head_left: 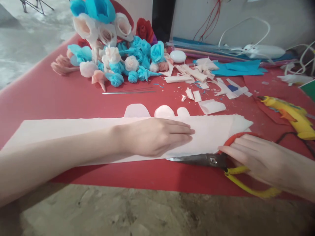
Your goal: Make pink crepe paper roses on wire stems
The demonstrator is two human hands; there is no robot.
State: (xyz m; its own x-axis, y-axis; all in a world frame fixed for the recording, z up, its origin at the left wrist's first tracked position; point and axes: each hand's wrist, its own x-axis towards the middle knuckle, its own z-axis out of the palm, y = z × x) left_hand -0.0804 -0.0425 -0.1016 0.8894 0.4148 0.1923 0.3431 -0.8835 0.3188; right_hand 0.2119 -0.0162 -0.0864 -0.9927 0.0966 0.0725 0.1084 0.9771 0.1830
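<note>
My left hand (157, 136) lies flat, palm down, on a long strip of pale pink crepe paper (73, 129) that stretches across the red table sheet (49, 98). My right hand (261, 160) grips the orange and yellow handles of a pair of scissors (197, 160). The scissor blades are closed and point left, lying along the paper's near edge. Three small rounded pink petal cut-outs (163, 111) rest just behind the strip.
A heap of blue, pink and white paper flowers (115, 62) stands at the back. Paper scraps (197, 77), thin wires (128, 92), blue sheets (236, 68), a yellow glue gun (290, 114) and white cables (258, 49) lie to the right.
</note>
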